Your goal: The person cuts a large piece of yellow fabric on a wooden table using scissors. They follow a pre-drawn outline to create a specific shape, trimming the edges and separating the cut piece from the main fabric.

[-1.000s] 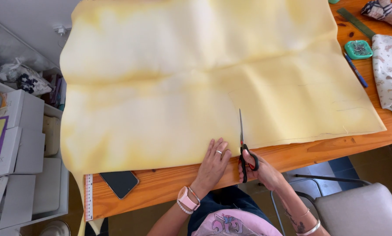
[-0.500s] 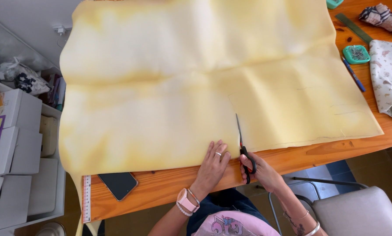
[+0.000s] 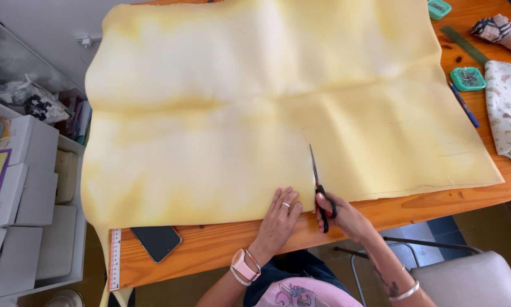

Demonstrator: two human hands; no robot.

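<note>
A large pale yellow fabric sheet (image 3: 255,108) lies spread over a wooden table (image 3: 221,244). My left hand (image 3: 279,215) rests flat on the fabric's near edge, fingers together, with a ring and a pink wristwatch. Just to its right, my right hand (image 3: 341,213) grips black-handled scissors (image 3: 319,187). The blades point away from me into the fabric along a cut line that starts at the near edge.
A dark phone (image 3: 156,243) and a measuring tape (image 3: 115,258) lie at the table's near left. Green pin boxes (image 3: 468,78), a blue pen (image 3: 464,105), a ruler and patterned cloth (image 3: 509,108) sit right. White shelves (image 3: 22,193) stand left, a chair (image 3: 472,278) near right.
The scissors and my right hand have shifted slightly along the cut in the fabric. My left hand stays flat on the fabric edge.
</note>
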